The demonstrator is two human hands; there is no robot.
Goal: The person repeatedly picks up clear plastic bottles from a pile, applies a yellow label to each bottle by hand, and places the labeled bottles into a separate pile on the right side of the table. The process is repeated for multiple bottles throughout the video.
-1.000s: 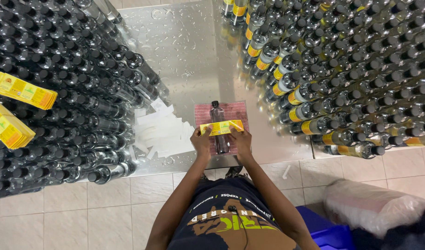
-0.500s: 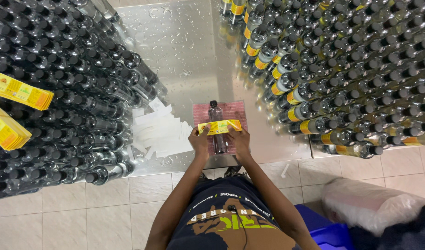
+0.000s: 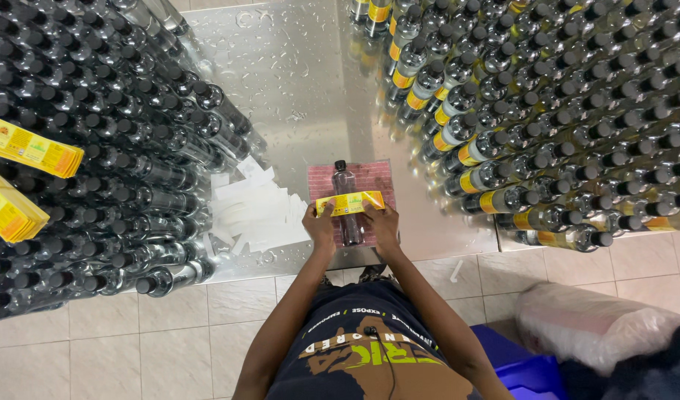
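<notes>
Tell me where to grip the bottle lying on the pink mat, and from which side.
Grip the bottle on its bare upper body just below the dark cap, coming from above. It lies flat, cap pointing away; the yellow label and both hands, left hand and right hand, cover its middle.

We cannot see the middle of the clear bottle [image 3: 346, 194] behind the yellow label [image 3: 350, 203]. Both bottle stacks [image 3: 95, 148] run past the frame edges. Label print is too small to read.
</notes>
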